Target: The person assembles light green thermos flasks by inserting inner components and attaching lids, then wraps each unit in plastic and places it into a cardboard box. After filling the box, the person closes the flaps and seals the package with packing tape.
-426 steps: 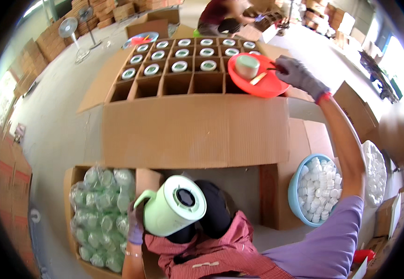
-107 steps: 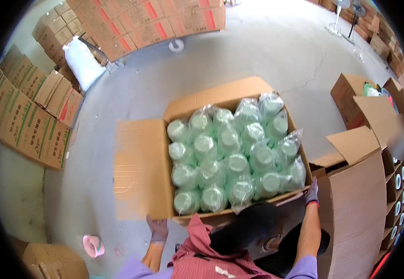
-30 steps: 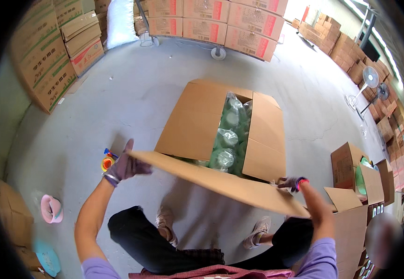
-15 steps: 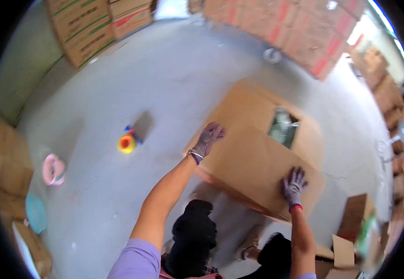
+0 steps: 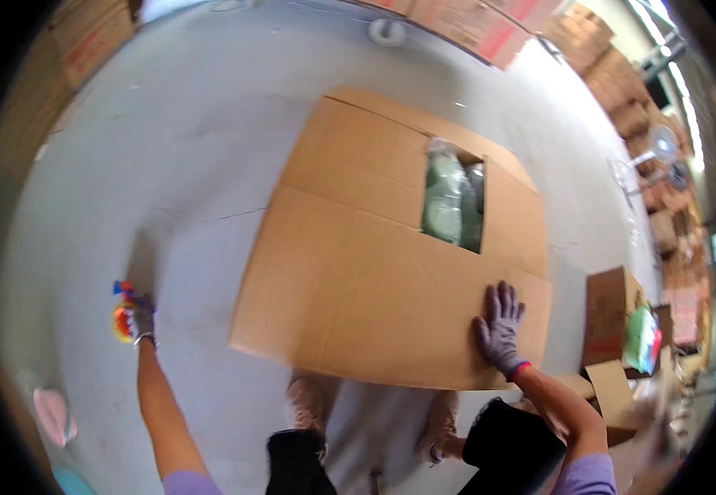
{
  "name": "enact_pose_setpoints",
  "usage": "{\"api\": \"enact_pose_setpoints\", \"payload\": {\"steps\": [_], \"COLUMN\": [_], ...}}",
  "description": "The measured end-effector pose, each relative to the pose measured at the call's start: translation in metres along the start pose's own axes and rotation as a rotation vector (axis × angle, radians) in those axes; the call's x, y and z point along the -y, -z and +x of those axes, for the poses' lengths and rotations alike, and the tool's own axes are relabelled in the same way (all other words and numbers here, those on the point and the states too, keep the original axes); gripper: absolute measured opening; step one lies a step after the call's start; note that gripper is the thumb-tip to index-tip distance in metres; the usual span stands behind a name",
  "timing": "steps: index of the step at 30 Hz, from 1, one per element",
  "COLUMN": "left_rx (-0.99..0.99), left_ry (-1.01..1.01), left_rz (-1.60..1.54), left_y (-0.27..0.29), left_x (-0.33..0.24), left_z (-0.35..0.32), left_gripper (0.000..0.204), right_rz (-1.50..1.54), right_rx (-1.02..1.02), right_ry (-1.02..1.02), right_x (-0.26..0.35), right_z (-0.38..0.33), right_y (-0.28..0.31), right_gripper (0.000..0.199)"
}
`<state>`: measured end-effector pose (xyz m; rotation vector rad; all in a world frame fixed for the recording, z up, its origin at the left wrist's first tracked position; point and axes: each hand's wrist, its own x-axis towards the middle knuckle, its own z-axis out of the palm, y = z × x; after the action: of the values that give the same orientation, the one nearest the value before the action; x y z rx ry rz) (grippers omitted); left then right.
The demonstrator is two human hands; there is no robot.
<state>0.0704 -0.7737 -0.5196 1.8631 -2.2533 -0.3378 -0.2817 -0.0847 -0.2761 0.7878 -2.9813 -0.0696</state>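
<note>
A large brown cardboard box (image 5: 350, 264) stands in front of me with its top flaps folded in. Through a gap between them show green things in clear plastic wrap (image 5: 445, 202). My right hand (image 5: 500, 334), in a grey-purple glove, lies flat on the near flap with its fingers spread. Out to the left, my gloved left hand (image 5: 143, 318) is closed round a tape dispenser (image 5: 124, 313) with a yellow roll and blue and red parts. Its fingers are partly blurred and hidden.
On the floor at lower left lies a pink ring-shaped thing (image 5: 54, 417). Smaller open cartons (image 5: 610, 322) stand at right, one with a green package (image 5: 642, 338). A white round thing (image 5: 387, 33) and stacked cartons (image 5: 465, 29) are at the back, a fan (image 5: 661, 144) at far right.
My left hand has left the box and reached left to the tape dispenser, closing on it. My right hand stays on the flap. The view has shifted.
</note>
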Motion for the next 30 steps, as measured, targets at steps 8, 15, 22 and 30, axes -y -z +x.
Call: {"api": "enact_pose_setpoints", "payload": {"steps": [8,15,22,30], "left_rx": [0.151,0.01,0.177,0.392], "left_ry": [0.064,-0.105,-0.124,-0.153], "left_rz": [0.18,0.375,0.428,-1.256], "left_y": [-0.011,-0.043,-0.056,0.122], "left_x": [0.108,0.111,0.049,-0.086], "left_z": [0.005,-0.027,-0.015,-0.064], "left_gripper": [0.089,0.079,0.056,0.036], "right_rz": [0.02,0.064,0.071,0.052], "right_rx": [-0.022,-0.102,-0.124,-0.218], "right_ry": [0.118,0.147,0.138,0.113], "right_x": [0.013,0.024,0.017,-0.027], "right_z": [0.005,0.011,0.009,0.044], "right_y": [0.008,0.009,0.017,-0.014], "right_gripper": [0.076,0.074,0.072,0.025]}}
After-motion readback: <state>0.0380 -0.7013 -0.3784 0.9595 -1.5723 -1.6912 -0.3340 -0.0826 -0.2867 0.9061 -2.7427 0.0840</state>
